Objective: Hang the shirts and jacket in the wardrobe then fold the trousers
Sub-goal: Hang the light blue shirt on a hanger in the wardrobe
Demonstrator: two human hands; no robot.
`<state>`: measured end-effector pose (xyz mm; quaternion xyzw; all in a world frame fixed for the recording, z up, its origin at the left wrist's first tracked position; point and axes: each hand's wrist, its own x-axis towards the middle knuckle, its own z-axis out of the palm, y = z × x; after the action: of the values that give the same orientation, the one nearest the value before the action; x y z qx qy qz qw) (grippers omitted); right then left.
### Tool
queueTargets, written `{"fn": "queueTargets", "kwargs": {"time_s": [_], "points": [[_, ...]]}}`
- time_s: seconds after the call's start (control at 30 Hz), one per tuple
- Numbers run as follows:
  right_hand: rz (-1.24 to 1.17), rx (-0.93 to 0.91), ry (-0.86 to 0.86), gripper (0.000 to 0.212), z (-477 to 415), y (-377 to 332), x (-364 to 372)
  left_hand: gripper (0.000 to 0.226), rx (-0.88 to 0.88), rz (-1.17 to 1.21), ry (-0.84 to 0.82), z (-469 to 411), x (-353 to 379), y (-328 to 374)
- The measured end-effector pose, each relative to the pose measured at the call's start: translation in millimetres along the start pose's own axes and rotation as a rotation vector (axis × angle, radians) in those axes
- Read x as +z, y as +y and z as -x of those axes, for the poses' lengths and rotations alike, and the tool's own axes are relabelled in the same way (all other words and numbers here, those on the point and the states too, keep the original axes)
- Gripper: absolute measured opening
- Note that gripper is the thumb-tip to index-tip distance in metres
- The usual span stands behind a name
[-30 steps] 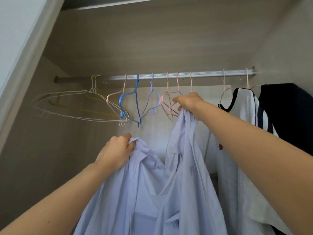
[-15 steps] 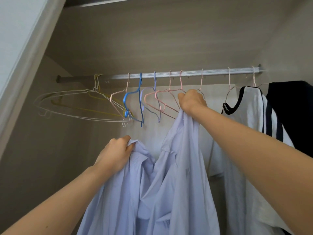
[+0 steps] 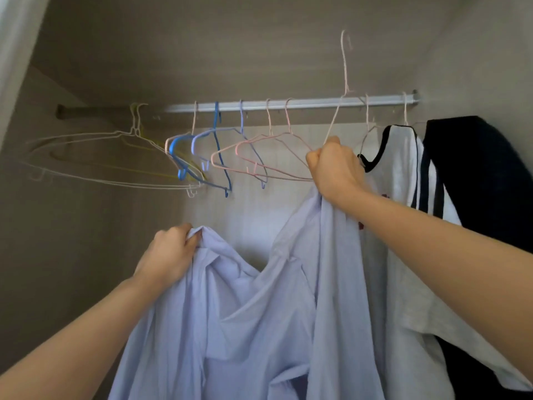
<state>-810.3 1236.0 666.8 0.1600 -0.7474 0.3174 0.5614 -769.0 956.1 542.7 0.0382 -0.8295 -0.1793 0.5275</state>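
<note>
Pink hanger [image 3: 345, 76] just came off the rail [image 3: 288, 104], gripped together with the blue shirt [image 3: 259, 327] in our right hand [image 3: 334, 168]; left hand [image 3: 170, 255] grips the shirt lower down. We're mid-hanging, next we slip the hanger into the shoulders.

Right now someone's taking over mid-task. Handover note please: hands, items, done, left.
Left hand grips the light blue shirt at its collar edge.
Right hand grips the shirt's other side together with a pink hanger, whose hook stands above the rail, off it.
On the rail: a white top and a dark garment at the right end, empty hangers further left.
Done: those two hang; I cannot tell whether they belong to this job.
Left: put the shirt on the hanger, hook it on the rail, hang the rest, and fold the trousers, which are out of view.
</note>
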Motion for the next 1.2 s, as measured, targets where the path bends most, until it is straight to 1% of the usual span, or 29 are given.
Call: {"fn": "queueTargets", "kwargs": {"time_s": [0.13,0.27,0.3,0.4,0.57,0.67,0.73,0.8,0.93,1.03,1.1,1.2], "points": [[0.084,-0.090,-0.034,0.011,35.5,19.8,-2.3,0.042,-0.048,0.002,-0.072,20.5,13.1,-11.4],[0.117,-0.155,-0.096,0.012,78.2,41.5,-6.8,0.042,-0.096,-0.011,-0.132,57.9,17.7,-14.8],[0.115,-0.172,-0.088,0.011,83.2,46.1,-4.2,0.042,-0.102,-0.010,-0.137,62.1,18.7,-15.4],[0.083,-0.191,-0.080,0.003,98.7,55.1,-3.3,0.041,-0.098,-0.018,-0.160,69.7,17.4,-12.7],[0.073,-0.184,-0.119,0.007,130.6,66.4,-19.6,0.035,-0.169,-0.024,-0.176,97.2,0.2,4.0],[0.039,-0.188,-0.150,0.010,143.7,68.9,-34.8,0.035,-0.251,-0.013,-0.207,112.4,-11.8,19.3],[-0.007,-0.180,-0.172,0.013,150.8,70.4,-47.1,0.037,-0.320,-0.040,-0.257,123.3,-22.2,32.3],[-0.066,-0.161,-0.206,0.016,157.4,72.2,-60.3,0.040,-0.340,-0.056,-0.295,135.0,-34.1,45.4],[-0.199,-0.051,-0.240,0.025,170.0,73.6,-81.2,0.043,-0.398,-0.027,-0.319,160.1,-61.8,70.3],[-0.244,-0.024,-0.276,0.029,183.0,71.8,-90.8,0.040,-0.483,-0.002,-0.320,180.0,-83.0,82.0],[-0.283,-0.018,-0.302,0.030,193.3,71.5,-94.3,0.044,-0.562,0.013,-0.334,193.2,-97.1,86.0],[-0.362,-0.009,-0.340,0.032,208.5,70.3,-92.2,0.041,-0.656,0.013,-0.414,212.5,-116.6,82.3]]}}
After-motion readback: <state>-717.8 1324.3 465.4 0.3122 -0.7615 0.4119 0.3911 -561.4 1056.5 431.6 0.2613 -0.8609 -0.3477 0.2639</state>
